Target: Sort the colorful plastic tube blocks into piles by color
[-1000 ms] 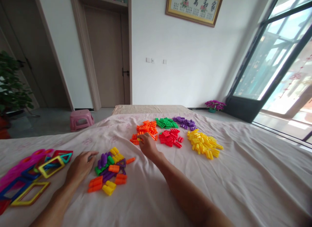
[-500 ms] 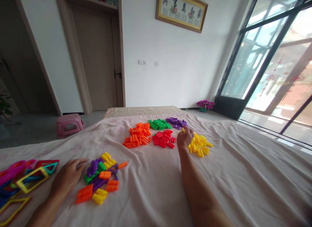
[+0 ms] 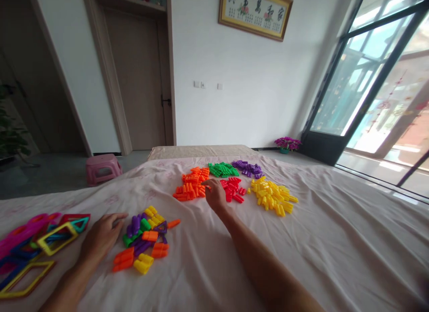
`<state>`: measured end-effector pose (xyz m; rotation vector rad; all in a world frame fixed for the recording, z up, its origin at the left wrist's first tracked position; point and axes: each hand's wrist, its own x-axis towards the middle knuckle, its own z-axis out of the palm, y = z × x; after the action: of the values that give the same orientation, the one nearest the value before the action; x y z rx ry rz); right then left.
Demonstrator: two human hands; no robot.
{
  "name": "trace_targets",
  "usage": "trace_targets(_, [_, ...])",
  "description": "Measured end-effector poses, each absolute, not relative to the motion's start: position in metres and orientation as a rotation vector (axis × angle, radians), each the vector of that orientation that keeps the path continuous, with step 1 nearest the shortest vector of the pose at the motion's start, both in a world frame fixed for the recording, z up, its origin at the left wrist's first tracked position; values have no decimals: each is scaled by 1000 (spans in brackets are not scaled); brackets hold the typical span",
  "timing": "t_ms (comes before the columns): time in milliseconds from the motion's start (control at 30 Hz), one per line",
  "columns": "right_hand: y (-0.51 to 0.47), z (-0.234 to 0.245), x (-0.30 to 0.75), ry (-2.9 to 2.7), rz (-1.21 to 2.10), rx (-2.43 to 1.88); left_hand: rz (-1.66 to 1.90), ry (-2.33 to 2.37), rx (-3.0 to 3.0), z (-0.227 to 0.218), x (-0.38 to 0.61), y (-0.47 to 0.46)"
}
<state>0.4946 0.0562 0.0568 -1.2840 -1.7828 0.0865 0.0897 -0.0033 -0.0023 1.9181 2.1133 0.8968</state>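
Observation:
My left hand (image 3: 103, 235) rests open on the sheet, fingers stretched forward, with nothing seen in it. Just right of it lies a mixed heap of plastic building pieces, with purple pieces (image 3: 134, 225), yellow pieces (image 3: 144, 263) and orange pieces (image 3: 124, 259) among them. Farther off, my right hand (image 3: 216, 196) hovers between the orange pile (image 3: 189, 189) and the red pile (image 3: 232, 187), partly covering both. Its fingers point left, loosely apart, and I see no piece in them. Beyond are a green pile (image 3: 224, 170) and a purple pile (image 3: 248, 168); a yellow pile (image 3: 273, 196) lies right.
Colourful frame-shaped tiles, including a yellow frame (image 3: 57, 238), lie left of my left hand. A wrinkled pale sheet (image 3: 214, 267) covers the surface. A pink stool (image 3: 103, 169) stands on the floor at the left, and a potted flower (image 3: 287, 144) by the far wall.
My right hand has moved left from the yellow pile to between the orange and red piles. A small yellow piece now lies at that pile's left edge. My left hand stays beside the mixed heap.

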Motion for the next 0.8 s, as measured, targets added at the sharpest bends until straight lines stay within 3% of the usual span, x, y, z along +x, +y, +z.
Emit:
trace_targets(200, [13,56,425,-2288,338,-978,923,2129,1929,6,99,-10])
trace_targets(433, [-4,52,395,-2568,295,-781,922,2142,1925,5,99,-8])
trace_targets(800, [4,42,396,-2492,297,-841,899,2144,1920,6,100,-9])
